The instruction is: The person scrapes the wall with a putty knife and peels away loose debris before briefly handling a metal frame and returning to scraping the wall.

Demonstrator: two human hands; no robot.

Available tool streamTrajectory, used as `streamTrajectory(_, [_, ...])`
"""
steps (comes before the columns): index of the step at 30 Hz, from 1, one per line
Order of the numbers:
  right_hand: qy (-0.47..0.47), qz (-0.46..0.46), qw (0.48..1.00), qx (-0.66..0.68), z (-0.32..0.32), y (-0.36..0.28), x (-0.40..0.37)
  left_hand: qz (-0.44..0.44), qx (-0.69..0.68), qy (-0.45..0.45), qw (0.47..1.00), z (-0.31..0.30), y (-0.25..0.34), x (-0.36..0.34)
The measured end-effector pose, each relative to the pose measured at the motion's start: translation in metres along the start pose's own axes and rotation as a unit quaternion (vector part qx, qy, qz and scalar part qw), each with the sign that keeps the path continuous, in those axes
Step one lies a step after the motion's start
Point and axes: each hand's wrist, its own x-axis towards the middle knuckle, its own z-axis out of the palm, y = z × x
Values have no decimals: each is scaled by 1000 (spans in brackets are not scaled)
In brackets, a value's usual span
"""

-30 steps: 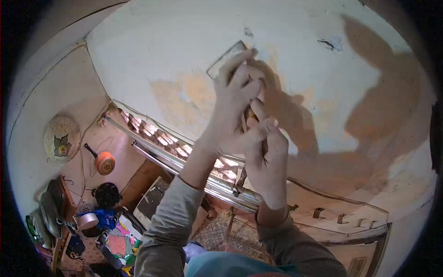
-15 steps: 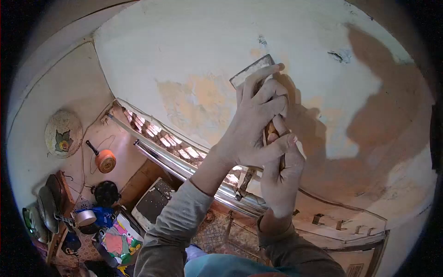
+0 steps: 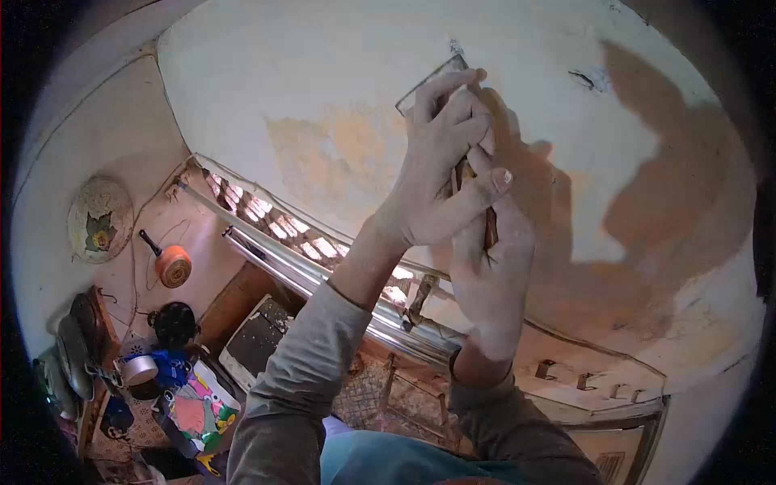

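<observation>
A scraper (image 3: 422,87) with a wide flat blade and a brown wooden handle is held up against the wall (image 3: 533,61). Dust coats both hands. My left hand (image 3: 436,174) is closed over the scraper near its blade, with the fingers laid along the back of it. Lower down, my right hand (image 3: 495,271) grips the handle, most of which is hidden by the fingers. Bare orange patches (image 3: 335,149) show through the pale paint to the left of the blade.
Slatted vent openings (image 3: 311,242) and metal tubes (image 3: 283,271) run below the work area. An orange pan (image 3: 173,267) and a round hat-like disc (image 3: 100,220) hang on the left wall. Pots and a colourful bag (image 3: 198,404) crowd the lower left. A hole (image 3: 584,79) marks the wall at right.
Both hands and the scraper have slid up the wall, the blade now close below the small chipped spot. The view has shifted slightly. The grip looks the same.
</observation>
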Motion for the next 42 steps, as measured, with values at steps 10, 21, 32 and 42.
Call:
streamTrajectory(10, [-45, 39, 998, 27, 1, -11, 8, 38, 153, 8, 987, -26, 7, 14])
streamTrajectory(21, [64, 100, 987, 104, 25, 28, -39, 103, 127, -137, 977, -19, -8, 9])
streamTrajectory(32, [120, 0, 989, 85, 44, 25, -15, 98, 193, -199, 956, -39, -7, 35])
streamTrajectory(42, [86, 6, 995, 57, 36, 35, -25, 96, 182, -216, 955, -30, -15, 33])
